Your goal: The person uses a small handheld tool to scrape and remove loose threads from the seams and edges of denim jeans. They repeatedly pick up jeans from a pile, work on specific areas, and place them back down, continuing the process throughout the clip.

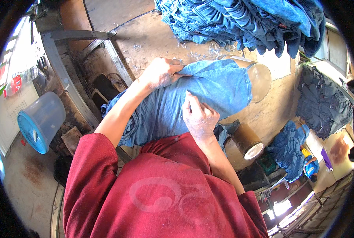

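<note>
A light blue denim garment (161,107), which looks like a pair of jeans, is stretched along a tan cylinder (261,81) that shows past its right end. My left hand (163,73) pinches a raised fold of denim near the far edge. Just nearer and to the right, my right hand (200,117) lies over the cloth with its fingers curled in. Its fingertips meet close to the fold; whatever they hold, if anything, is too small to make out. Bunched denim hangs at the garment's left end, by my left forearm.
A big heap of blue jeans (244,23) stands at the far side. Another tan cylinder (248,142) juts out at the right. Beyond it lie blue denim (288,146), dark garments (323,103) and a person in blue (311,167). A translucent tub (46,115) and metal frame (72,93) are left.
</note>
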Available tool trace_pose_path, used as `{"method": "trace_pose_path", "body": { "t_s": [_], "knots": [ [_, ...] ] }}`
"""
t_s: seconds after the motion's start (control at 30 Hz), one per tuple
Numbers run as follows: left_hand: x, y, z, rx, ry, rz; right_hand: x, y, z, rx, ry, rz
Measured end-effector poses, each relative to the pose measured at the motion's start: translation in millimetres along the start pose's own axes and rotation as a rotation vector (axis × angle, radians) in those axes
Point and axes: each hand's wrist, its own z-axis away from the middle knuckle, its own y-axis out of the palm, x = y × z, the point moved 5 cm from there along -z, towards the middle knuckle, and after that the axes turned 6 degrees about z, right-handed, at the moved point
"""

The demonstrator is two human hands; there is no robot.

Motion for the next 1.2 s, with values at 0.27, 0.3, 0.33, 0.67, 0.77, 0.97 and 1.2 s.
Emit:
{"method": "trace_pose_path", "body": {
  "t_s": [0.27,0.3,0.33,0.67,0.77,0.97,1.2],
  "knots": [
    [2.4,2.5,0.0,0.019,-0.032,-0.034,-2.8,-20.6,20.5,0.034,0.033,-0.104],
    [1.8,1.9,-0.1,0.017,-0.03,-0.02,-6.4,-16.2,18.5,0.029,0.06,-0.156],
    [1.0,1.3,0.1,0.016,-0.031,-0.005,-8.0,-11.5,15.2,0.008,0.052,-0.151],
    [0.7,1.4,-1.4,0.036,-0.04,-0.037,-1.9,-19.2,20.1,0.095,0.061,-0.032],
    [1.1,2.4,-0.5,0.023,-0.038,-0.022,-5.2,-19.3,18.6,0.071,0.099,-0.113],
    [2.1,3.2,-0.4,0.029,-0.041,-0.033,-6.2,-9.9,9.8,0.032,0.017,-0.069],
    [1.2,3.5,0.1,0.031,-0.051,-0.067,-7.0,-18.6,17.5,0.038,0.084,-0.137]
  ]
}}
